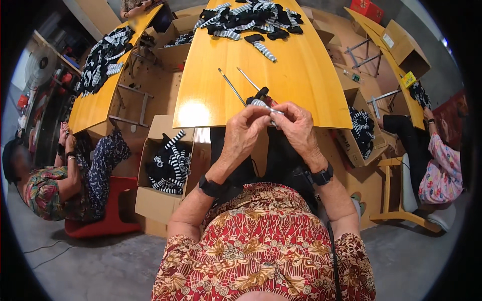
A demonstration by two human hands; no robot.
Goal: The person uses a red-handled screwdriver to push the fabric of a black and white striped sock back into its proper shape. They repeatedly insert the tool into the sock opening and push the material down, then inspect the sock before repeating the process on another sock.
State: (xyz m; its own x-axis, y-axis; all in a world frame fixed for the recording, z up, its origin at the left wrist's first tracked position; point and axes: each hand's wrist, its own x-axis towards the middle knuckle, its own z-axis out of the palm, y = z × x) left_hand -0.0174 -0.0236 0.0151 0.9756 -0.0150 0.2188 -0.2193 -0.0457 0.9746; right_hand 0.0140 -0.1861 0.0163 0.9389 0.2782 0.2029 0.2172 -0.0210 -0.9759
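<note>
Both of my hands meet at the near edge of the yellow table. My left hand [244, 131] and my right hand [296, 128] pinch a small grey-and-white striped sock [259, 103] between thumbs and fingers. A black part of it lies just beyond my fingertips, partly hidden by them. Past the hands, a thin metal rod [231, 86] and a second metal rod [249, 79] point away over the tabletop. Their near ends are hidden by the sock and my fingers. One striped sock [261, 48] lies apart, nearer the far pile.
A heap of black and striped socks [251, 20] covers the far end of the table [211, 108]. Sock-filled cardboard boxes [159, 200] [369, 158] stand on the floor at both sides. People sit at side tables [95, 108] left and right, and another is at the far left.
</note>
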